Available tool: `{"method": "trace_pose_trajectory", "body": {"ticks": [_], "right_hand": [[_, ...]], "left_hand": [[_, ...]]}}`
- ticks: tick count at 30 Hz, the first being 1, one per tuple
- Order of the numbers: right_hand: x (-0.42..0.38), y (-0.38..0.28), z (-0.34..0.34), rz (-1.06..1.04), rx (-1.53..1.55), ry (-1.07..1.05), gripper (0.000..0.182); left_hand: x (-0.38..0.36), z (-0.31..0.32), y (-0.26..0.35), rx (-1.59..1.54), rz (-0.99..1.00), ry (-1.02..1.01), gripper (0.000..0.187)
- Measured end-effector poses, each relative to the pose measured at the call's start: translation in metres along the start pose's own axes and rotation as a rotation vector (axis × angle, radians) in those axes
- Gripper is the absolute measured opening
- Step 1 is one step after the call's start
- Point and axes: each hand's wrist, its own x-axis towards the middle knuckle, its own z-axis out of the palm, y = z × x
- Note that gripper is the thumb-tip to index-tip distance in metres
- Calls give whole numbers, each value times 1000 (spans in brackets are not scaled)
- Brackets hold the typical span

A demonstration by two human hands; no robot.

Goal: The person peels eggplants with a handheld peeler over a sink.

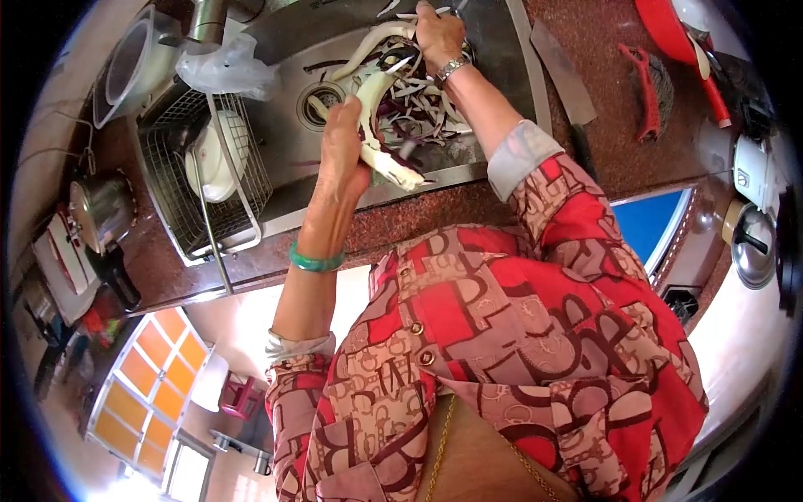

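Observation:
My left hand (pixel 341 138), with a green bangle at its wrist, is closed around a long, mostly peeled eggplant (pixel 368 125). Dark purple strips of skin remain on it, and its near end looks rough and pale. Over the far right part of the sink, my right hand (pixel 441 38) has its fingers curled down; what they hold, if anything, is hidden. A second peeled eggplant (pixel 376 43) lies curved beside that hand. Purple and white peelings (pixel 422 113) are heaped in the steel sink (pixel 288 54) below both hands. Another pale piece (pixel 318 107) lies at the drain.
A wire dish rack (pixel 171 142) with a white bowl (pixel 219 159) stands left of the sink, near a plastic bag (pixel 226 71). On the right counter are a knife-like flat blade (pixel 562 74), a red-handled mesh item (pixel 648 92) and a red-handled utensil (pixel 715 100).

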Motion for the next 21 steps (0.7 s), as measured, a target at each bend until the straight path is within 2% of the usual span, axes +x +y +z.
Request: {"method": "trace_pose_trajectory", "body": {"ticks": [2, 6, 8, 9, 11, 13, 14, 15, 17, 19, 20, 21], "right_hand": [[-2, -22, -20, 302, 66, -167, 53], [1, -10, -12, 276, 36, -92, 54], [6, 3, -20, 161, 140, 173, 55], [26, 24, -21, 258, -11, -5, 53], [3, -34, -44, 433, 213, 21, 55], [-17, -76, -46, 559, 544, -60, 55], [-4, -26, -15, 276, -30, -109, 55], [-5, -8, 6, 103, -75, 4, 55], [-10, -49, -22, 233, 101, -137, 57], [-3, -47, -34, 227, 59, -35, 53], [2, -39, -39, 343, 486, -196, 51], [9, -42, -41, 376, 139, -28, 49]], "left_hand": [[-3, 1, 5, 44, 31, -64, 25], [-6, -11, 3, 191, 70, -131, 29], [-17, -14, 3, 243, 152, -85, 32], [-13, -17, 2, 242, 154, -81, 32], [0, -29, -3, 355, 244, -61, 41], [6, -26, -5, 430, 289, -45, 42], [7, -23, -5, 482, 321, -77, 40], [7, -20, -4, 536, 355, -107, 39], [2, -15, -2, 616, 397, -64, 35], [-2, -16, 3, 662, 382, -111, 35], [-2, -17, 1, 663, 382, -113, 35], [0, -19, -1, 562, 368, -123, 34]]}}
